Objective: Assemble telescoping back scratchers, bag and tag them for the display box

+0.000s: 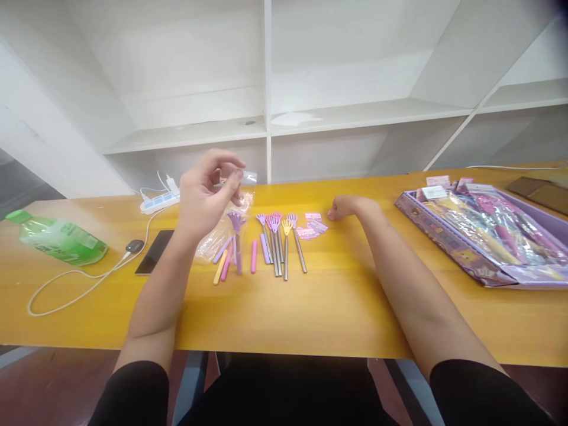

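My left hand [208,192] is raised over clear plastic bags [213,242], thumb and fingertips pressed together; what they hold, if anything, cannot be made out. Below it is a purple hand-shaped scratcher [237,223], slightly blurred. Several scratchers with metal rods lie side by side in the middle, including a yellow one [286,228]. Left of them are loose coloured handles, one pink [254,257], one yellow [219,269]. My right hand [344,207] is closed just right of small pink printed cards [313,217]; its fingertips are partly hidden, and any held item is unclear.
A purple display box [448,242] of packaged items stands at the right, beside a brown object [539,195]. On the left are a green bottle [62,239], a looping white cable [57,275], a dark phone [156,251] and a power strip [158,202]. White shelves rise behind.
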Available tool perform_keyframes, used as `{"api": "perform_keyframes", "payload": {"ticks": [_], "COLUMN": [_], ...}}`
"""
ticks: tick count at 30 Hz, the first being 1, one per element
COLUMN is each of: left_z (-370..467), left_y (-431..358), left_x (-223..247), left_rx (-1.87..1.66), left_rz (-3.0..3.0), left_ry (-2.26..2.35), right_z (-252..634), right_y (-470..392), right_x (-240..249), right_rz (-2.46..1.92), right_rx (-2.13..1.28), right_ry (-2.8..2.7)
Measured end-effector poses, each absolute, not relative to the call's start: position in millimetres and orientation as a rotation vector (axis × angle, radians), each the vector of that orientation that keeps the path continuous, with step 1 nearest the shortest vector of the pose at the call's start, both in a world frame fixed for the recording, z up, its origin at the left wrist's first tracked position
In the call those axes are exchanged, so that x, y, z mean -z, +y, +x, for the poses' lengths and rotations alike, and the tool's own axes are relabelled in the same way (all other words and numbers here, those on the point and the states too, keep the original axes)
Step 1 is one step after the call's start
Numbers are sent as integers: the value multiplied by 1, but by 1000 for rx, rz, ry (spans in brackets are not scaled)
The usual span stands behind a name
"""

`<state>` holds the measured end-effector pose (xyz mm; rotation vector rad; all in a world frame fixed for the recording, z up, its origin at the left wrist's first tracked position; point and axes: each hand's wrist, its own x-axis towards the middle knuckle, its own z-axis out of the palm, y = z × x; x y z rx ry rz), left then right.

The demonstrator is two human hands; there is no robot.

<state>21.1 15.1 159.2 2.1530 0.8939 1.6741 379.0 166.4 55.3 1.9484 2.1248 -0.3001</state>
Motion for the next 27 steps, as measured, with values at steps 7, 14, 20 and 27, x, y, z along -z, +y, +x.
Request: {"api": "perform_keyframes", "payload": {"ticks": [7, 14, 20, 27], "left_z": [21, 27, 32, 31], "left_y": [2, -9, -26, -35], "left_x": [-164, -167, -172, -175], "left_rx": [-1641, -1614, -1516, -1409], "left_rz": [2152, 2130, 2065, 2022], "left_ry": [978, 1020, 964, 891], "right_z": [349, 291, 258, 249], "right_y": [110, 14, 5, 0], "right_x": [-121, -147, -137, -134], "right_rz": [1919, 1009, 664, 954], "right_rx": [322, 1360, 1367, 997], "right_ry": [2647, 3765, 4132, 4353]}}
